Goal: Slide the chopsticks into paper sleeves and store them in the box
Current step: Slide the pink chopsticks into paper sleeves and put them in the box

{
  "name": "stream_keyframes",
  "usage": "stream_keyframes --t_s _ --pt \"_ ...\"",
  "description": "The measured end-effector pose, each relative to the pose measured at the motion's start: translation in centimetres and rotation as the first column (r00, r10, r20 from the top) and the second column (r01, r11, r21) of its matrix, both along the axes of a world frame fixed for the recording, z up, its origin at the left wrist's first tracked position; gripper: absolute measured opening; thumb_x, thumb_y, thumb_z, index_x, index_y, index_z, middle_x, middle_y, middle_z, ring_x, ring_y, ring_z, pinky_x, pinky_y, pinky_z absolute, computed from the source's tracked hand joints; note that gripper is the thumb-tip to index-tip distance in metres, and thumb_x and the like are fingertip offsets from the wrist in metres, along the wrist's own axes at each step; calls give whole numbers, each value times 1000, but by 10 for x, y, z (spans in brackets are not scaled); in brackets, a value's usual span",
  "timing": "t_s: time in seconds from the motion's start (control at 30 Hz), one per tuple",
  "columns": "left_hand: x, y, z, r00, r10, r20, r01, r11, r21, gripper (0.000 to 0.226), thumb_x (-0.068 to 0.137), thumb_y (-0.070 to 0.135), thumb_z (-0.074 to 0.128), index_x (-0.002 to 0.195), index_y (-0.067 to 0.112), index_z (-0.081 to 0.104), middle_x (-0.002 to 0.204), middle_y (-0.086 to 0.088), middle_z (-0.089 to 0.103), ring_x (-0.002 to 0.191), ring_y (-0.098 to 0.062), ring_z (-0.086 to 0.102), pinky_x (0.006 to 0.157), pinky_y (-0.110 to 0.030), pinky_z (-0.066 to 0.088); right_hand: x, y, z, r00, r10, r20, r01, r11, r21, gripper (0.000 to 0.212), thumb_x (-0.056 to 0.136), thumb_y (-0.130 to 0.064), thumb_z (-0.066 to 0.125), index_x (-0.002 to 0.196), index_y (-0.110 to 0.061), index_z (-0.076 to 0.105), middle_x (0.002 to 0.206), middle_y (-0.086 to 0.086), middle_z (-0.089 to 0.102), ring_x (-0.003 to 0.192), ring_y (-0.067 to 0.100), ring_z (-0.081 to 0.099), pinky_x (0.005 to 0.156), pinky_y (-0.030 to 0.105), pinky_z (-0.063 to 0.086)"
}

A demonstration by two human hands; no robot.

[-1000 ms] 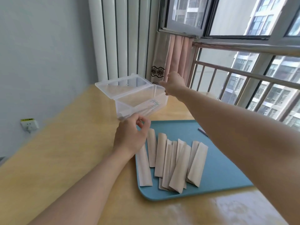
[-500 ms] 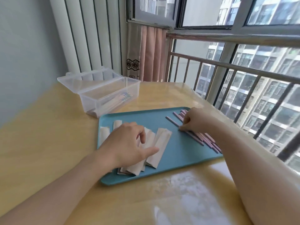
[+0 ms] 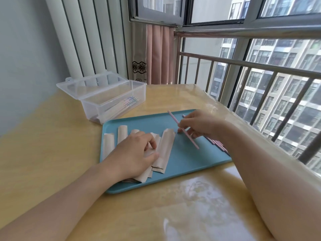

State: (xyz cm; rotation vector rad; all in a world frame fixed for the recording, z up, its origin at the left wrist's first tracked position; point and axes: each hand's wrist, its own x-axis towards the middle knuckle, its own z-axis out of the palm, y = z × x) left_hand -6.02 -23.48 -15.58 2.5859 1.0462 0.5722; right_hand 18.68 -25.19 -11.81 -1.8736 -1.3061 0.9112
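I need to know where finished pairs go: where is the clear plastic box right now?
In the head view, the clear plastic box stands open on the wooden table, left of centre, just beyond the far left corner of the blue tray, near the radiator.

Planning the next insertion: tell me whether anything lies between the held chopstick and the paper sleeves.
Nothing visible does. The right hand holds the pink chopstick over bare blue tray; the nearest paper sleeve lies just beside it, under the left hand.
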Motion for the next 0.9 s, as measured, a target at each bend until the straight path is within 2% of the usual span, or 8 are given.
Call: stream_keyframes --t_s 0.07,0.17,0.33,0.43,0.57,0.67,0.8,0.9 --pt "0 1 -1 1000 -4 16 5 1000 -15 12 88 42 65 94 34 58 86 13 49 81 0 47 70 -22 36 -5 0 -3 987 4 -160 -4 1000 1 18 93 -14 65 96 3 70 99 18 76 58 16 55 60 28 49" --pt "-1 1 -2 1000 -15 23 16 999 -31 16 88 44 65 99 34 59 89 14 47 83 1 47 70 -21 34 -18 0 -7 974 3 -225 5 999 37 20 92 -15 67 97 3 71 85 13 69 57 13 57 58 27 46" --pt "0 1 -3 998 -50 25 50 999 -14 23 91 51 58 106 34 60 91 15 44 89 0 44 81 -25 39 -28 6 -16 977 -30 -213 50 995 88 20 87 -19 73 91 0 75 67 1 65 65 15 51 54 25 41" --pt "-1 2 -3 999 -47 17 47 999 -4 33 87 60 57 110 35 59 92 17 43 94 -4 43 87 -27 40 -31 8 -17 977 -34 -211 55 994 94 26 86 -20 74 96 4 75 73 3 66 61 13 47 51 24 37" --pt "0 1 -3 1000 -24 -3 24 1000 -9 43 81 65 61 113 36 59 94 15 42 100 -7 42 89 -26 38 -35 7 -15 967 13 -256 2 998 57 21 88 -19 72 95 1 76 87 7 74 57 10 45 47 21 32" --pt "2 2 -2 1000 3 -14 -3 1000 6 48 80 66 63 117 37 59 97 12 43 103 -9 42 93 -30 40 -35 5 -10 957 29 -288 -27 1000 10 17 90 -17 70 94 -1 75 88 11 71 57 12 47 44 20 31" --pt "4 2 -2 999 30 -26 -30 1000 4 53 78 67 65 121 37 58 97 12 42 100 -9 40 91 -28 37 -42 1 -7 977 53 -207 -54 999 -1 11 86 -13 74 86 -2 75 69 7 62 54 12 46 42 20 32" --pt "4 3 -3 998 65 7 -65 998 5 58 77 69 63 126 37 57 101 13 46 103 -10 41 94 -29 38 -49 3 -10 992 -8 -129 14 999 42 21 82 -13 78 86 7 75 63 6 59 53 12 47 46 22 35"
